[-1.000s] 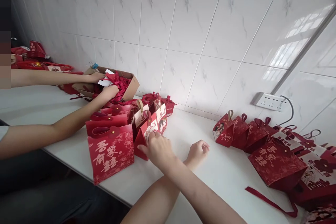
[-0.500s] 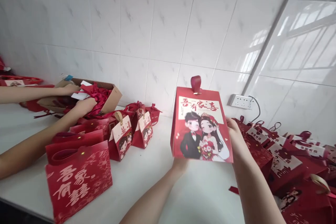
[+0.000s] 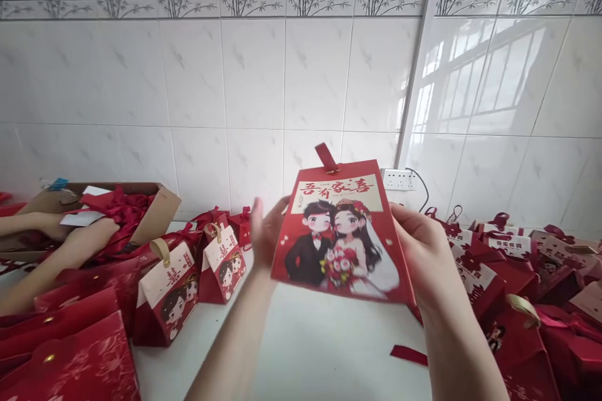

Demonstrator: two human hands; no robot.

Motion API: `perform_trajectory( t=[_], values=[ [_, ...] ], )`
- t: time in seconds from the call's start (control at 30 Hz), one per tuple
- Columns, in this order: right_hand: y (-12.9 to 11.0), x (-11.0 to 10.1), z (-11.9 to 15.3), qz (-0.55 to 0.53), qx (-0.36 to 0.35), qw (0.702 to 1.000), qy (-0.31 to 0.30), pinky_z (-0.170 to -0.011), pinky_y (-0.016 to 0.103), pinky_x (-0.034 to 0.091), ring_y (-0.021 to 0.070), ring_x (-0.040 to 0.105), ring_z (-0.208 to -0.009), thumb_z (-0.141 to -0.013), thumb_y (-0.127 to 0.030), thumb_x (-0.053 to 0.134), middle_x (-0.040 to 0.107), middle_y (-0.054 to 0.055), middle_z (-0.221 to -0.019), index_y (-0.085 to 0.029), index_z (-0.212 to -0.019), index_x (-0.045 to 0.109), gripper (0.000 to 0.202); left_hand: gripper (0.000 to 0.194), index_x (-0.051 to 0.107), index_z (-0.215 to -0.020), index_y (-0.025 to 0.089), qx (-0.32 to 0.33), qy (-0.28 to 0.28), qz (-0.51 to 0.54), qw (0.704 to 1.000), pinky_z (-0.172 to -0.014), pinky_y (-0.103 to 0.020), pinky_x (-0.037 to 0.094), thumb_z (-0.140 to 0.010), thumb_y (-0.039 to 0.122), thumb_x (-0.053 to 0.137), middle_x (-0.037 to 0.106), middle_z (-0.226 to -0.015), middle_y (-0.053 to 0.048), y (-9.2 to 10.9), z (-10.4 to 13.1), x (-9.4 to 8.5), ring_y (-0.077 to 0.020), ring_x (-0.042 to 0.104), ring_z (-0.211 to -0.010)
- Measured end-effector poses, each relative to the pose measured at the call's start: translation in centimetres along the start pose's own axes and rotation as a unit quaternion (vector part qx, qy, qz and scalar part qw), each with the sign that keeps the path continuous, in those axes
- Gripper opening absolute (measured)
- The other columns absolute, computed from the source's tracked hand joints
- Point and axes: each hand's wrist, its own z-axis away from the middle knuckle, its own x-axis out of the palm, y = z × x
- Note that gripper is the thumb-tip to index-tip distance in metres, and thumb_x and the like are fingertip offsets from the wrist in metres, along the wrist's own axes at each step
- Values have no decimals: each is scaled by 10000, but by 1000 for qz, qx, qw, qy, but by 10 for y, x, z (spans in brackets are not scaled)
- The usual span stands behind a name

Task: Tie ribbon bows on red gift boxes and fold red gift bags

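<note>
A red gift box [image 3: 348,263] with a cartoon bride and groom on its front is held up in front of me, a ribbon loop [image 3: 327,158] at its top. My right hand [image 3: 418,238] grips its right edge, the fingers partly hidden behind it. Beside the left edge, my left hand [image 3: 269,232] is slightly blurred, with thumb raised and fingers apart; some fingertips are hidden behind the box, so contact is unclear. Two small triangular gift boxes, one nearer [image 3: 167,294] and one farther [image 3: 223,263], stand on the white table [image 3: 324,351] to the left.
At left, another person's forearm [image 3: 70,250] reaches into a cardboard box [image 3: 164,203] of red ribbons. Red gift bags [image 3: 70,357] fill the near left. Many red boxes [image 3: 522,338] crowd the right side, below a wall socket [image 3: 399,180]. A ribbon strip [image 3: 409,354] lies on the table.
My view has turned right. My left hand has moved from beneath the gift box to its left side, fingers spread. The box now tilts slightly, still in my right hand.
</note>
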Motion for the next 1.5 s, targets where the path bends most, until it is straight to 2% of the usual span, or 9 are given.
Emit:
perform_trajectory(
  t=[0.1, 0.2, 0.33, 0.5, 0.67, 0.87, 1.07, 1.33, 1.5],
  values=[
    [5, -1, -4, -27, 6, 999, 45, -443, 264, 485, 192, 640, -554, -729, -470, 674, 697, 23, -715, -236, -1158, 543, 506, 699, 379, -1359, 247, -35, -15, -17, 999, -876, -470, 496, -781, 591, 567, 622, -1213, -92, 23, 15, 3, -340, 599, -1082],
    [13, 3, -7, -27, 4, 1000, 6, -533, 294, 532, 189, 649, -588, -674, -451, 719, 687, 1, -743, -275, -1255, 402, 685, 768, 288, -1404, 306, -100, 21, -71, 992, -884, -414, 495, -755, 460, 669, 604, -1253, -78, 34, 23, 4, -304, 620, -1072],
    [26, 9, -9, -11, 24, 998, -61, -627, 297, 528, 178, 658, -702, -733, -418, 670, 690, 20, -904, -285, -1112, 465, 451, 715, 339, -1356, 261, -108, 117, -79, 984, -792, -346, 527, -746, 489, 634, 616, -1198, -65, 33, 21, 2, -268, 633, -1036],
    [31, 10, -13, -53, 55, 994, -78, -667, 292, 532, 181, 667, -797, -780, -421, 631, 686, 16, -1000, -286, -1080, 495, 356, 680, 330, -1342, 223, -113, 80, -110, 984, -637, -301, 521, -774, 500, 580, 638, -1091, -77, 33, 18, -3, -258, 655, -924],
    [28, -1, -21, -127, 44, 981, -138, -570, 315, 548, 203, 687, -721, -832, -550, 532, 693, 46, -950, -287, -1222, 475, 473, 866, 201, -1408, 311, 28, -19, -263, 964, -804, -326, 528, -703, 265, 702, 574, -1239, -56, 38, 28, 2, -224, 622, -983],
    [29, -13, -20, 30, -89, 966, -241, -531, 220, 499, 134, 637, -654, -686, -237, 786, 660, -5, -735, -205, -790, 627, 193, 143, 629, -981, 240, 81, -128, -473, 868, -709, -251, 520, -854, 255, 563, 670, -862, 11, 35, 28, -3, -154, 633, -819],
    [21, -9, -13, 50, -276, 941, -191, -831, 346, 542, 177, 654, -941, -779, -165, 702, 703, 19, -925, -237, -841, 638, 114, 230, 631, -1020, 234, 266, -167, -462, 829, -1016, -334, 454, -832, 110, 583, 692, -1072, -10, 28, 24, -10, -160, 621, -1065],
    [8, -10, -2, 253, -319, 897, -172, -765, 362, 527, 190, 634, -878, -834, -99, 581, 691, 37, -895, -206, -884, 626, 126, 175, 659, -907, 238, 333, -140, -415, 835, -753, -289, 560, -799, 100, 655, 694, -874, -6, 30, 32, -2, -150, 655, -854],
    [6, -8, 0, 317, -398, 850, -135, -822, 383, 509, 185, 627, -899, -836, -42, 533, 681, 32, -913, -220, -896, 598, 198, 287, 669, -931, 257, 363, -182, -414, 815, -772, -345, 521, -788, 14, 610, 689, -877, -11, 32, 33, -1, -162, 629, -848]
  ],
)
